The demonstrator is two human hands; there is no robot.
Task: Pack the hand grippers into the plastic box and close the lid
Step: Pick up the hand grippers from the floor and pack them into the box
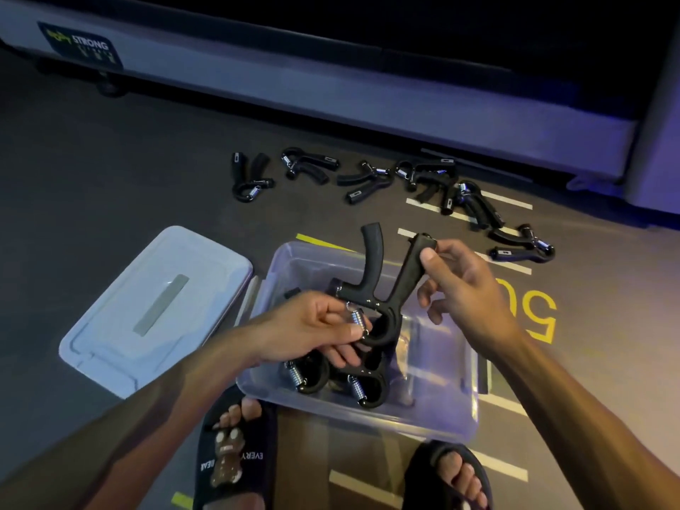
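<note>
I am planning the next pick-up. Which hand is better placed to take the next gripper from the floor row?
Probably the right hand: it pinches only a handle tip of the black spring hand gripper, nearer the floor row. The left hand holds the spring end over the clear plastic box.

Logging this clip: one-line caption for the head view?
Both hands hold a black spring hand gripper over the clear plastic box, its lid off.

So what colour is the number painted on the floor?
Yellow; the number shows in the head view.
</note>
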